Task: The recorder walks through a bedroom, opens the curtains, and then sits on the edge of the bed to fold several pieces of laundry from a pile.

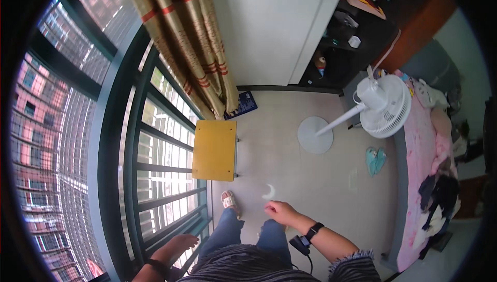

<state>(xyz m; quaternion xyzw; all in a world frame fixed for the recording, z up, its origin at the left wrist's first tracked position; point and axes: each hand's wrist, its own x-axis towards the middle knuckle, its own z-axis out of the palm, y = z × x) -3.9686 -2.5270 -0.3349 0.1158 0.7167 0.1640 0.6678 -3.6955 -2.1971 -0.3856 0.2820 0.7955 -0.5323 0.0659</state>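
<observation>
My left hand [181, 244] hangs low beside the dark green metal railing [134, 154], palm down with fingertips slightly spread. Nothing shows in it, and I cannot tell whether it touches a bar. In front of my right thigh is my right hand [281, 211], its fingers curled in loosely around nothing visible. A dark band [313, 232] circles the right wrist, and a black device with a cable [299, 245] hangs beside it. Ahead on the left, a stool with a yellow top [214, 150] stands against the railing. One sandalled foot [228, 200] is visible below it.
A white pedestal fan [384, 105] rises from a round base [315, 134] on the tiled floor. Turquoise slippers [376, 161] lie by a bed with pink bedding [419, 150]. A gold curtain [190, 41], a dark blue flat box [245, 103] and a white cabinet panel [264, 29] are ahead.
</observation>
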